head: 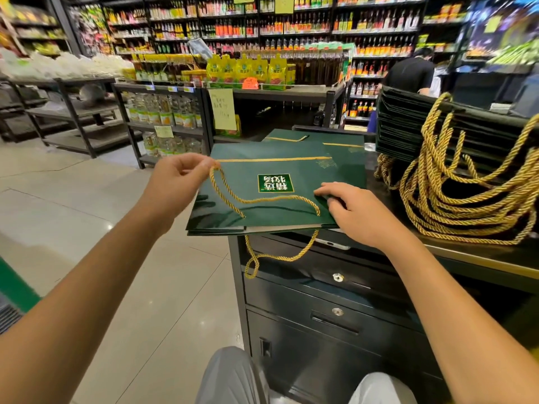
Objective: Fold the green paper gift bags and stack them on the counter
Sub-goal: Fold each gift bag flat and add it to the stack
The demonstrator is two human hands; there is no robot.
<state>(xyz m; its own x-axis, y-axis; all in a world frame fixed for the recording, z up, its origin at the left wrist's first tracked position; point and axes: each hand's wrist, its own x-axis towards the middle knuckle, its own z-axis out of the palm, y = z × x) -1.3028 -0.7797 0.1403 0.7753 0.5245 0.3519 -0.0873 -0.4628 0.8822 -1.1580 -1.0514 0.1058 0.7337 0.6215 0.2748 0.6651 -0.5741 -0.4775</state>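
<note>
The left fingers (204,165) pinch the gold rope handle (262,200) at the far left corner of the green bag (271,168). The right fingertips (328,191) are bent and press down on its right edge; I cannot tell whether the thumb grips beneath. The bag lies flat on other bags, overhanging the counter (466,255) at its left end. A stack of folded bags (408,126) stands far right.

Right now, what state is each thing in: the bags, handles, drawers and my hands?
Top bag, folded flat, overhanging the counter edge.
Upper rope handle, pinched by left hand.
Lower rope handle, hanging below the bag.
Right hand, pressing the bag's near corner.
Stacked bags, folded, handles spilling loose.
Drawers, shut.
</note>
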